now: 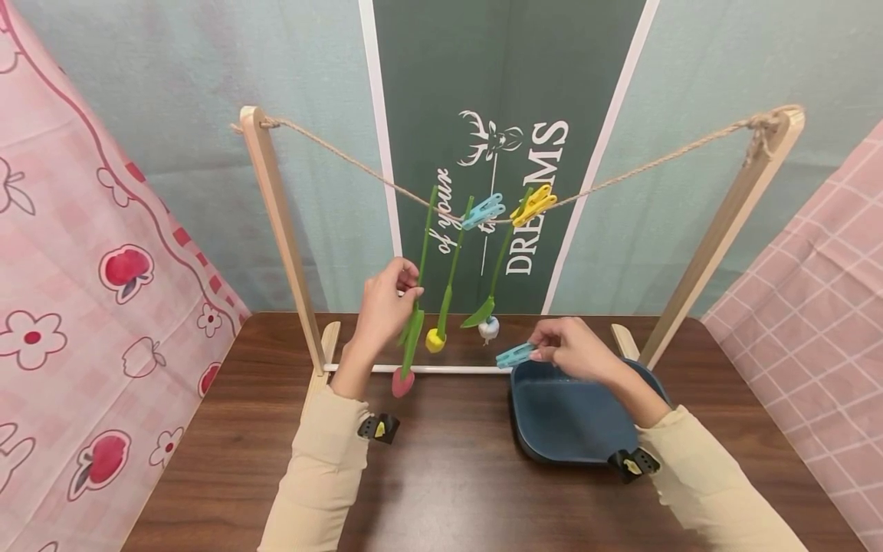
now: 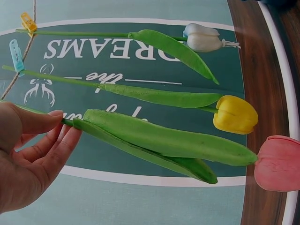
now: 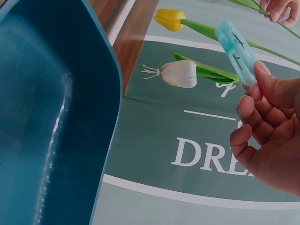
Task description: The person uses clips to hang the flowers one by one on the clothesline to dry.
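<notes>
My left hand (image 1: 388, 300) pinches the green stem of a pink artificial tulip (image 1: 403, 382), which hangs flower down beside the rope (image 1: 359, 163). Its leaves spread below my fingers in the left wrist view. Between thumb and fingers of my right hand (image 1: 574, 349) is a light blue clothespin (image 1: 515, 355), held above the basin's left rear rim. A yellow tulip (image 1: 435, 340) hangs from the rope at another blue clothespin (image 1: 484, 211). To its right a white tulip (image 1: 489, 328) hangs at a yellow clothespin (image 1: 534, 205).
Two wooden posts (image 1: 283, 238) hold up the sagging rope, with a white rod (image 1: 448, 369) low between them. A dark blue basin (image 1: 572, 418) stands on the brown wooden table (image 1: 441, 491) at the right. Behind hangs a green cloth with white lettering (image 1: 545, 157).
</notes>
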Demonstrator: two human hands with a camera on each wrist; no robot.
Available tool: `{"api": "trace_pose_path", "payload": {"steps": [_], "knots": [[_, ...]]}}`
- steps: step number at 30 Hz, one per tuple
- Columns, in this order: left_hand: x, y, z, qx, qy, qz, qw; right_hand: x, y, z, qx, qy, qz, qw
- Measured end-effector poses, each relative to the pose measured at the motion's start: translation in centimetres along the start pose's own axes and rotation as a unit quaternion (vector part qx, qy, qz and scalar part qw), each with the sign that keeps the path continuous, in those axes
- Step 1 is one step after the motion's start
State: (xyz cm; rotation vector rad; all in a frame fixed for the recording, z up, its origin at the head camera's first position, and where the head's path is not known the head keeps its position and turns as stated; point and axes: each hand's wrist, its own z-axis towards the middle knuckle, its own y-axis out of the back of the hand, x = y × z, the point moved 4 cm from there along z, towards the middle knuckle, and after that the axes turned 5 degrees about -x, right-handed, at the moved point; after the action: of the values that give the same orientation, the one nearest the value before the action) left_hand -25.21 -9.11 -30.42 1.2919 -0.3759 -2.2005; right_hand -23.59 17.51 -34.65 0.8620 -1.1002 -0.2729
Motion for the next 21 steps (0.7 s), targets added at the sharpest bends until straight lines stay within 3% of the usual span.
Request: {"api": "trace_pose_path", "payload": {"steps": [21], "knots": [[-0.1,0.2,0.0,0.001,-0.001,-0.001,1.0,4.5,1.3,3.0,-0.036,0.021,-0.028,0.999]]}}
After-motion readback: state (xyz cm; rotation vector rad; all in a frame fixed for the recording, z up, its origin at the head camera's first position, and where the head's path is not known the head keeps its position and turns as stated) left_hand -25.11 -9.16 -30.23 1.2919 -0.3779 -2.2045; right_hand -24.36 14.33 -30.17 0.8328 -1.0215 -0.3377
